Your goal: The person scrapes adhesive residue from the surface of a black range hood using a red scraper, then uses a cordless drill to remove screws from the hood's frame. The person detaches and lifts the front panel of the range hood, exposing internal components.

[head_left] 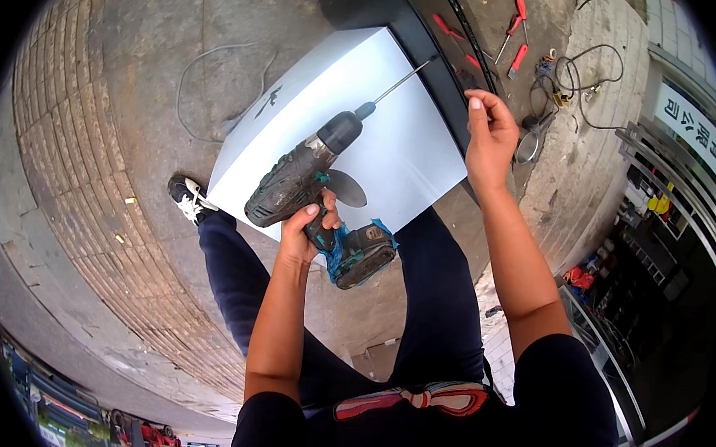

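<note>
My left hand [300, 232] is wrapped round the grip of a worn, dark cordless drill [291, 180], whose battery end carries blue tape. A long thin driver bit [404, 80] runs from its chuck, slanting up to the right; the tip appears at the black edge strip [419, 30] of a white box-shaped appliance [404, 144]. Whether the tip touches the strip I cannot tell. To the right of that edge, my right hand [492, 141] is raised with thumb and fingers pinched together. Anything between those fingertips is too small to make out.
Red-handled screwdrivers [513, 26] and a red-handled tool [518, 59] lie on the ground beyond the appliance. Black cable [576, 77] coils near a metal cup-like part [527, 145]. A grey cord [182, 90] loops at the left. A shopfront [662, 217] stands at the right.
</note>
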Action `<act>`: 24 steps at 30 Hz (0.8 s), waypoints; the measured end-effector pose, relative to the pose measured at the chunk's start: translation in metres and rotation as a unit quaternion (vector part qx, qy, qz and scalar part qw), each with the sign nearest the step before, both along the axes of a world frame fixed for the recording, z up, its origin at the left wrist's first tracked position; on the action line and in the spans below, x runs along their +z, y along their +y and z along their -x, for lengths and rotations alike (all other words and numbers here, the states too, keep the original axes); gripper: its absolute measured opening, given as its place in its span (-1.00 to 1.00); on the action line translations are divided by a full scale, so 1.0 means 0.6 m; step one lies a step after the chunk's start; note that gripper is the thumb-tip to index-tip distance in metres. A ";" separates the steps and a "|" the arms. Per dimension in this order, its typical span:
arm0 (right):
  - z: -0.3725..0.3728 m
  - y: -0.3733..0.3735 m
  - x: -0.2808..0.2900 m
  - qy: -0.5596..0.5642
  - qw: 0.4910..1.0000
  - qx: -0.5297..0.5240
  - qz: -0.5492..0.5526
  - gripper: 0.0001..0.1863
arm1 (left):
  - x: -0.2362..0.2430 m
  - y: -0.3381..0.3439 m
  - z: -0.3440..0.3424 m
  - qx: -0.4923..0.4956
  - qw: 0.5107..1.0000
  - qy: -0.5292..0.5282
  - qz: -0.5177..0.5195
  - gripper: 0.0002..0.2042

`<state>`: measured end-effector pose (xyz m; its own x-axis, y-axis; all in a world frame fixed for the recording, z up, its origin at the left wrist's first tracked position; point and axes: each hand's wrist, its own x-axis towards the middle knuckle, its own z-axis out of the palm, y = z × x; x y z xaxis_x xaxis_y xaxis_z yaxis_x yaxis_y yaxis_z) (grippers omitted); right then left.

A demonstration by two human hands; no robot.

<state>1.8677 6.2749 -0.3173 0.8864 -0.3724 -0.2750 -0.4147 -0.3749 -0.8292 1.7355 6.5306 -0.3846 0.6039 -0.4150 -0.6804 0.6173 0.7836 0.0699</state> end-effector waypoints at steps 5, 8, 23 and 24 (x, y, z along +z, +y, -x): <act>-0.007 0.047 -0.055 0.097 0.823 -0.248 -0.501 -0.70 | 0.003 0.000 -0.007 0.000 1.000 0.001 0.012 -0.52; -0.043 0.038 -0.113 0.014 0.715 -0.316 -0.623 -0.70 | 0.000 -0.002 -0.009 -0.004 1.000 0.014 0.020 -0.50; -0.052 -0.019 -0.230 -0.078 0.639 -0.242 -0.726 -0.91 | 0.071 0.093 -0.015 -0.007 0.999 0.038 0.016 -0.52; -0.046 -0.001 -0.235 -0.077 0.633 -0.244 -0.730 -0.92 | 0.088 0.117 -0.005 -0.006 0.999 0.037 -0.007 -0.52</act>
<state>1.8956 6.2744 -0.4581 0.8220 -0.0605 -0.5663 -0.0573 0.9805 -0.1879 1.7386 6.6009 -0.3319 0.5463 -0.4119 -0.7293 0.6310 0.7750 0.0350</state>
